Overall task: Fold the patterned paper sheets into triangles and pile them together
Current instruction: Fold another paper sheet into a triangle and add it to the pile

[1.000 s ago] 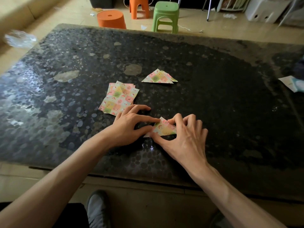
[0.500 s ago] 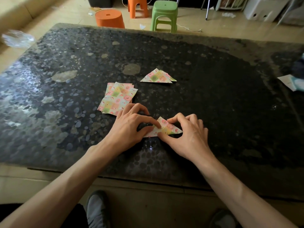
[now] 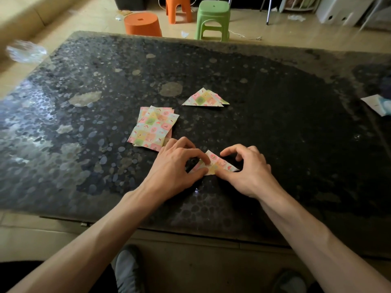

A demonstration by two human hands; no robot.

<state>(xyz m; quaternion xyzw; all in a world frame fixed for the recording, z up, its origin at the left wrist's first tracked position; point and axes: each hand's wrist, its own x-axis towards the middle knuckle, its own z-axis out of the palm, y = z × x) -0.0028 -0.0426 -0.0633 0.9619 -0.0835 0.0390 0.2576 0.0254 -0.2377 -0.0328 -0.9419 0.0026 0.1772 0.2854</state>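
Fig.: folded triangle (image 3: pixel 215 163) lay lower ctr of frame on bench (image 3: pixel 296 123) | left hand (image 3: pixel 175 166) pinched its left half, right hand (image 3: pixel 249 172) thumb pinned btm edge | paper judged light, thin, slippery; best gripped at corners.

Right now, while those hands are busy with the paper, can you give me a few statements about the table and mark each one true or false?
1. The left hand and right hand both hold a small triangle down on the table. True.
2. The stack of flat sheets lies right of the right hand. False: it lies left of the small triangle, just beyond the left hand.
3. The finished triangles lie farther up the table, touching neither hand. True.
4. The green stool stands on the table. False: it stands on the floor beyond the table's far edge.
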